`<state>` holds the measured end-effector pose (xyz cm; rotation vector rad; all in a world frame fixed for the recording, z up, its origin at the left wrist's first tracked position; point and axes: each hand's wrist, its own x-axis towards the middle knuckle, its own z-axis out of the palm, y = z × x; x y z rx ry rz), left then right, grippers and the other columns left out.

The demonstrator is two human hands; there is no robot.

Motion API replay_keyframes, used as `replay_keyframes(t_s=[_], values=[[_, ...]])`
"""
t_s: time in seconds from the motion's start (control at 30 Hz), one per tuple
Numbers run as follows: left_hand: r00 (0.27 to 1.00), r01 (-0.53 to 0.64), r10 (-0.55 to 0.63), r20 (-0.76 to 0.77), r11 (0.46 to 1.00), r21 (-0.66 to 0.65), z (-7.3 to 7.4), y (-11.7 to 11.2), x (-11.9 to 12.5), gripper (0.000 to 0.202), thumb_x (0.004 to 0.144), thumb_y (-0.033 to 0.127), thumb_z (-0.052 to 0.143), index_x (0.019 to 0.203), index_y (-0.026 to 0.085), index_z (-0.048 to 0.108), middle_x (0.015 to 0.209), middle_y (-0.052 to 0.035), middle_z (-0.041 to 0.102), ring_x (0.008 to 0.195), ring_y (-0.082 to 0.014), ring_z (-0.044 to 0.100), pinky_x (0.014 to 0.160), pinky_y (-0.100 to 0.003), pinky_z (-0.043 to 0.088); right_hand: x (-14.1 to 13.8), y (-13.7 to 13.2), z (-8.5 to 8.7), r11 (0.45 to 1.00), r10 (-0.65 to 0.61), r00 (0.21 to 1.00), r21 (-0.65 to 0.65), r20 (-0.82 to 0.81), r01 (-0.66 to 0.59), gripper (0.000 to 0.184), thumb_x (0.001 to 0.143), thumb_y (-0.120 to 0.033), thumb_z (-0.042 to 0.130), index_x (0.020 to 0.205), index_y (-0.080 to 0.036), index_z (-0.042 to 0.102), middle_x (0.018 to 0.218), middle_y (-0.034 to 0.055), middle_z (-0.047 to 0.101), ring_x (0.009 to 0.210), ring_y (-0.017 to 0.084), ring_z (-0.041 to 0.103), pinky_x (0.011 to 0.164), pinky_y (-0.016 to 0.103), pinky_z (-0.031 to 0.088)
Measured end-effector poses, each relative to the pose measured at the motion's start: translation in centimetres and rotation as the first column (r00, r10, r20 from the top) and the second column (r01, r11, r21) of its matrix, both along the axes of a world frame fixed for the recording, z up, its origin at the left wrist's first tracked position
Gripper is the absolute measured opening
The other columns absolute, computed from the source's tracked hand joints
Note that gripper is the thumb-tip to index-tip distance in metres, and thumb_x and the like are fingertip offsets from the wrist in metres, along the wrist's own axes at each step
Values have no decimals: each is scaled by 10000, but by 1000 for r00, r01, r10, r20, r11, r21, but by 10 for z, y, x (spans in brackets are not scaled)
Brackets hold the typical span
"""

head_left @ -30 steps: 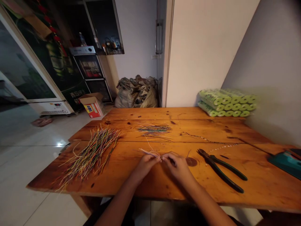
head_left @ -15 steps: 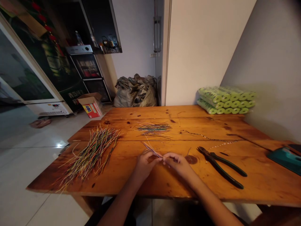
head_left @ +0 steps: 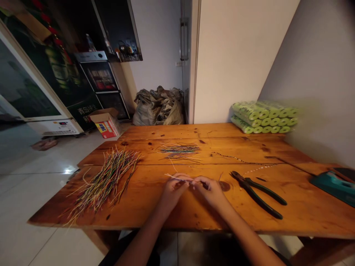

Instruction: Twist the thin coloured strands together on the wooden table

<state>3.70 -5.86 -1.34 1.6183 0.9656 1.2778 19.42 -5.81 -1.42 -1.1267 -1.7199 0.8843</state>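
My left hand (head_left: 176, 188) is closed on a few thin wires (head_left: 173, 177), whose loose ends stick out to the left. Fingertip to fingertip with it, my right hand (head_left: 207, 187) pinches the same wires at their other end. Both hands are just above the front of the wooden table (head_left: 144, 207). A large heap of coloured wires (head_left: 107, 181) lies to the left, and a smaller bundle of wires (head_left: 180, 149) lies beyond my hands. To the right rest cutting pliers (head_left: 256, 194) with dark handles, jaws pointing away from me.
A dark twisted strand (head_left: 241, 160) lies behind the pliers. A teal tool (head_left: 334, 186) with a long thin rod sits at the right edge. Green-wrapped rolls (head_left: 264, 117) are stacked at the back right. Sacks (head_left: 159, 107) and a cardboard box (head_left: 105, 123) stand on the floor beyond.
The wires between my hands have tipped from slanting upward to nearly flat. My fingers stay together at about the same spot, and the whole view has shifted slightly.
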Motion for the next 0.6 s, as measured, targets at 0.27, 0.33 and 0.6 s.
replay_keyframes(t_s=[0.27,0.33,0.6], values=[[846,-77,287,-450,900,429,5,-1,-10,128,762,265,604,848,287,696,914,-15,639,869,-178,538,800,-336,423,5,-5,3,1000,14,997,14,72,-15,203,807,-307,479,719,-188,618,662,12,643,638,149,582,624,245,437],[818,-104,332,-469,888,448,6,-3,-9,93,750,297,618,791,274,699,873,-14,647,840,-182,534,791,-338,408,3,-8,5,998,-18,991,59,135,10,200,819,-291,464,740,-192,619,676,19,647,633,153,580,620,254,438],[980,-95,97,-175,995,19,-2,-5,-2,136,746,282,576,696,192,664,760,-34,633,780,-184,561,759,-320,435,-3,-16,9,941,-96,915,335,392,-45,184,856,-190,390,783,-192,558,768,70,581,731,190,548,680,299,437]])
